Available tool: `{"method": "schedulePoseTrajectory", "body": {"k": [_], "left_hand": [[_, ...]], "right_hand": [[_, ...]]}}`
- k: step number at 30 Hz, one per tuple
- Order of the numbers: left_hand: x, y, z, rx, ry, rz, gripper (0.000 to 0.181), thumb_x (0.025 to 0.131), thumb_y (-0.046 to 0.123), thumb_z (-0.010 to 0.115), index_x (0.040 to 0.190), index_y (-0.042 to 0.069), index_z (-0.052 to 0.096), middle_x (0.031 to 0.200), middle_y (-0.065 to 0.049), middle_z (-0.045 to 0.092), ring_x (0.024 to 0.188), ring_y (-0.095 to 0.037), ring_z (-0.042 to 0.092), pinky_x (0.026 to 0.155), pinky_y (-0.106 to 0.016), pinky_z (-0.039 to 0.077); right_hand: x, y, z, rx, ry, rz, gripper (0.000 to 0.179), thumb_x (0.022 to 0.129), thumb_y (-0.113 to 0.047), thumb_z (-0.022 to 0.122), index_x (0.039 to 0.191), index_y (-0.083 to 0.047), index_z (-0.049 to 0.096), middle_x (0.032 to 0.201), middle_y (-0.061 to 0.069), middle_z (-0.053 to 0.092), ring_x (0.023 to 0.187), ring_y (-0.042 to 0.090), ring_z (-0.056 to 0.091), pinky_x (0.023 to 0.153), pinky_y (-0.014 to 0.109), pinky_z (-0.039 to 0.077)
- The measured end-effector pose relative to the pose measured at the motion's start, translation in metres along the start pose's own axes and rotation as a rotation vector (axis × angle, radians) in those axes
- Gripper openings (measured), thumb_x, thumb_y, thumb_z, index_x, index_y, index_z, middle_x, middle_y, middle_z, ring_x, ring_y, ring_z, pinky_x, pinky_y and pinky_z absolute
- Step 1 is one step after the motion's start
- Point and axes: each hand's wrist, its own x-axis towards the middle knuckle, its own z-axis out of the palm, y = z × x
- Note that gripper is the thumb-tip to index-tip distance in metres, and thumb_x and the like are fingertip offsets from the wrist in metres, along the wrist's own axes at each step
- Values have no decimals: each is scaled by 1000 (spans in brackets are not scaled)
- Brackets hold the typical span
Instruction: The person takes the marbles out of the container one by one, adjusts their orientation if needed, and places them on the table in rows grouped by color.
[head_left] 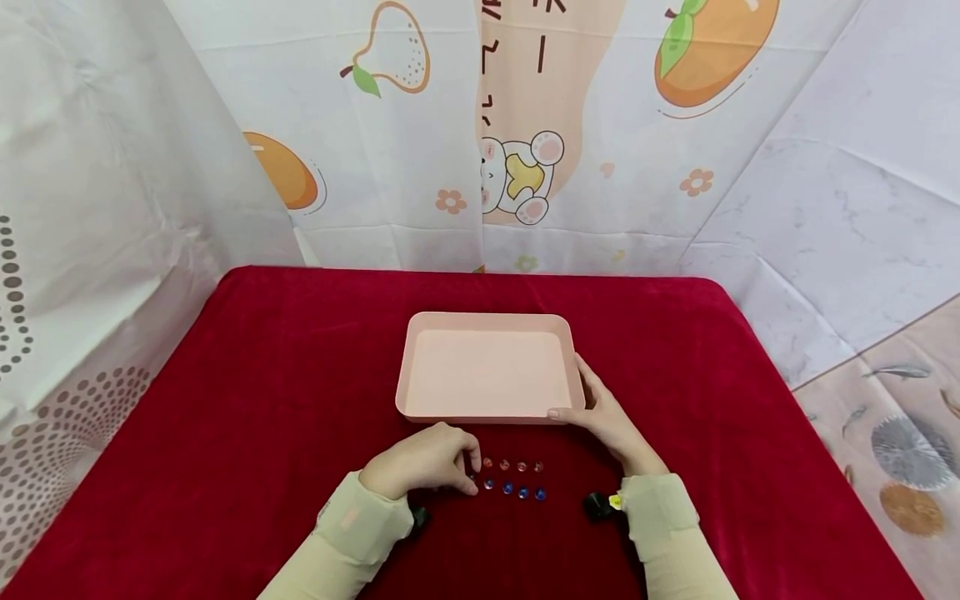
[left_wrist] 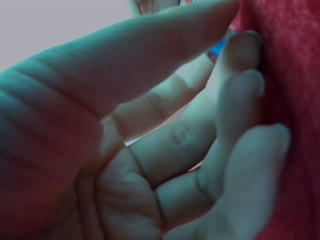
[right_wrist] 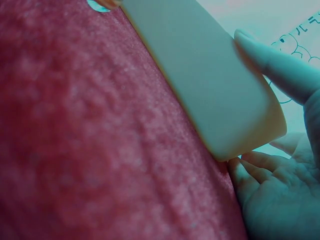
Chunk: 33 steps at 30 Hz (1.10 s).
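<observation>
My left hand [head_left: 423, 460] is low over the red cloth, thumb and index finger curled around a small blue glass bead [left_wrist: 217, 47]. Its other fingers bend down to the cloth in the left wrist view. Just right of these fingertips lie two short rows of shiny beads, with red beads [head_left: 504, 465] farther away and blue beads [head_left: 522, 492] nearer. A shallow pale pink tray [head_left: 480, 419] sits beyond them. My right hand [head_left: 606, 417] grips its near right corner, the thumb over the near rim and the fingers along the right side.
Red velvety cloth [head_left: 285, 375] covers the table. Dark wrist cameras [head_left: 597, 506] are worn under the cuffs, close above the cloth. White printed curtains [head_left: 390, 167] hang behind and at both sides of the table.
</observation>
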Motion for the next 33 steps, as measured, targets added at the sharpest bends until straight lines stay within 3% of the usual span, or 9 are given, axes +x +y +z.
{"method": "schedulePoseTrajectory", "body": {"k": [5,10,21,33], "left_hand": [[-2,0,-2,-11,-3,-26,21,77,17,85,86,13,66,58,7,61,45,-10,54,49,-25,46],[-5,3,-5,12,41,-28,19,80,17,82,87,11,66,58,6,60,46,-10,54,50,-25,46],[-3,15,-19,114,139,39,13,87,24,75,88,15,66,64,11,60,58,-4,52,61,-24,45],[14,32,-38,135,295,15,15,89,33,72,95,20,68,80,8,67,70,-6,57,68,-26,48]], "right_hand": [[0,0,0,3,-2,-1,104,83,-13,78,160,-26,11,161,8,29,136,32,42,97,15,40],[-1,-2,0,6,-3,1,104,83,-14,79,160,-26,10,160,9,30,135,32,42,97,15,40],[-1,-2,-1,11,-4,26,102,84,-14,78,160,-30,11,158,10,34,132,32,46,97,18,42],[-2,-2,0,2,-5,8,105,83,-13,78,160,-26,9,160,10,31,135,31,42,97,16,40]]}}
